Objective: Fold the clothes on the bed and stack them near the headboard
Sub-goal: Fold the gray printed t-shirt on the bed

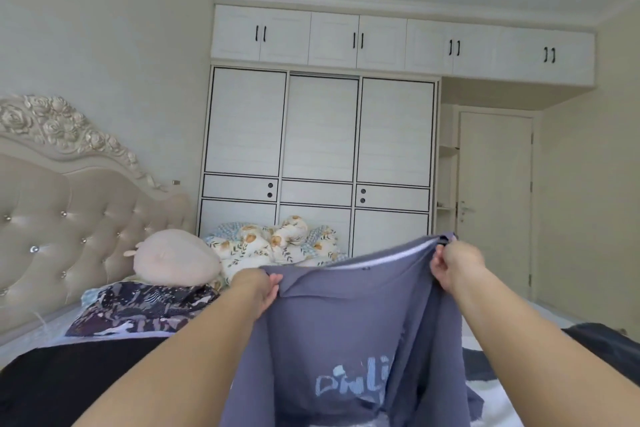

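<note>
A blue-grey shirt (346,329) with pale blue lettering hangs in front of me, held up over the bed. My left hand (258,288) pinches its upper edge on the left, and my right hand (455,263) grips the upper edge on the right, a little higher. A folded dark patterned garment (145,308) lies on the bed near the tufted headboard (52,229). A black garment (59,381) lies at the lower left, and another dark piece (602,340) shows at the right edge.
A pink round cushion (176,258) and a floral quilt bundle (277,246) sit at the far side of the bed. A white wardrobe (318,156) stands behind, with a closed door (495,201) to its right.
</note>
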